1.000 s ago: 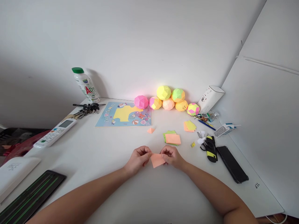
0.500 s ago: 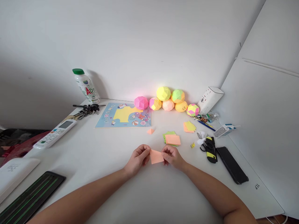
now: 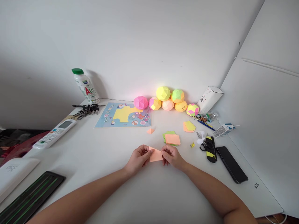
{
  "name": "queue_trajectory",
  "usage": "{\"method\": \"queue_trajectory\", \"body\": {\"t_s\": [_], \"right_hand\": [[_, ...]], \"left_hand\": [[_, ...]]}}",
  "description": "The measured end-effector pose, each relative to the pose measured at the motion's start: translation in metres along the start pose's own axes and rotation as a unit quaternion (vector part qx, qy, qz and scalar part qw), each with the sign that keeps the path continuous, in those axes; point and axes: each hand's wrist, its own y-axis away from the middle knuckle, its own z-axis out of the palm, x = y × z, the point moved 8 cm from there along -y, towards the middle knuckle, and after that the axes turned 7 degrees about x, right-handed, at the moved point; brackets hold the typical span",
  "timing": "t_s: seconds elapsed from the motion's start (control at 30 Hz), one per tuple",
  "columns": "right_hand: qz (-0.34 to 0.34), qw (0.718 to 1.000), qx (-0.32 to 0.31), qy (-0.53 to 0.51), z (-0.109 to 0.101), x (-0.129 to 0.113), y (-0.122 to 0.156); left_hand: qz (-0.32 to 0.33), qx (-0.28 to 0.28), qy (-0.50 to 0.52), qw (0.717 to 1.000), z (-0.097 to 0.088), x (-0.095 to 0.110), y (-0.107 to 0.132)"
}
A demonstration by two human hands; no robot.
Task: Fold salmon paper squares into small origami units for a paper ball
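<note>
An orange sticky note (image 3: 156,155) is held between my two hands above the white table. My left hand (image 3: 139,158) pinches its left side, the thumb lying on its face. On the other side, my right hand (image 3: 172,156) grips the right edge between thumb and fingers. Just beyond the hands lies a stack of orange and green sticky notes (image 3: 172,139). A small folded orange paper piece (image 3: 150,131) rests to the left of that stack. Farther right are yellow and orange paper pieces (image 3: 189,126).
Several faceted paper balls (image 3: 163,93) line the wall beside a blue printed sheet (image 3: 100,121). Scissors, a yellow-black cutter (image 3: 211,152) and a black phone-like case (image 3: 231,165) lie right. A remote (image 3: 54,134), keys (image 3: 87,109) and a white bottle (image 3: 86,87) stand left.
My left thumb has slid farther onto the note's face, and the note has shifted slightly left and up. My right hand keeps its grip on the edge.
</note>
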Motion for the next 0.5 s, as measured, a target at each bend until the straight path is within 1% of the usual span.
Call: {"method": "queue_trajectory", "body": {"t_s": [0.13,0.3,0.5], "right_hand": [[-0.005,1.000,-0.005,0.004,0.0000,-0.0023,0.0007],[-0.006,1.000,-0.030,0.001,0.0016,0.0000,0.0011],[-0.006,0.999,-0.036,0.005,0.0020,0.0039,0.0000]], "left_hand": [[-0.004,0.011,0.016,1.000,-0.0013,-0.0005,-0.0012],[-0.004,0.017,0.041,0.999,-0.0026,-0.0009,-0.0022],[0.005,0.004,0.038,0.999,-0.0006,-0.0005,-0.0020]]}}
